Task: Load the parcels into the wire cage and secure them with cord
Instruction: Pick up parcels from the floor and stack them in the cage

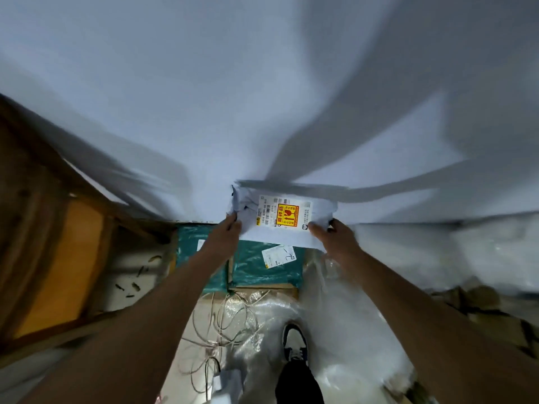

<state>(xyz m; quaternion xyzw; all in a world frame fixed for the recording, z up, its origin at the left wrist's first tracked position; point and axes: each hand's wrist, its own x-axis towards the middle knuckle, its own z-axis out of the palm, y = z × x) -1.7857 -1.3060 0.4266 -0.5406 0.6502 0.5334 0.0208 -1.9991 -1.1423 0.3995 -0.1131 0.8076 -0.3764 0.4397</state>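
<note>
Left hand: my left hand (230, 227) pinches the left edge of a white poly mailer parcel (281, 217), thumb on top, the fingers beneath hidden.
Right hand: my right hand (332, 231) grips the parcel's right lower corner, fingers curled round the edge. Neither hand is free.
Parcel held: lifted clear of the floor, flat face up toward me, held out in front against the pale wall (262, 83). It carries a shipping label and a yellow-and-red fragile sticker (287, 214).
Why two hands: I judge the soft mailer would sag from a single corner; a grip at both ends keeps it flat, and the sticker calls for care.
Below the parcel: two teal-wrapped parcels (262, 266) lie side by side on the floor near the wall, each with a white label; brown cardboard shows at the near edge.
Cord: loose pale cord (221, 325) lies tangled on the floor, just beside crumpled clear plastic wrap (277, 322). Untouched.
Wire cage: I cannot make one out here. A wooden frame (58, 228) leans at the left.
Foot: one dark shoe (294, 342) stands on the plastic wrap.
Stage: loading, by my read; tying not yet begun.
</note>
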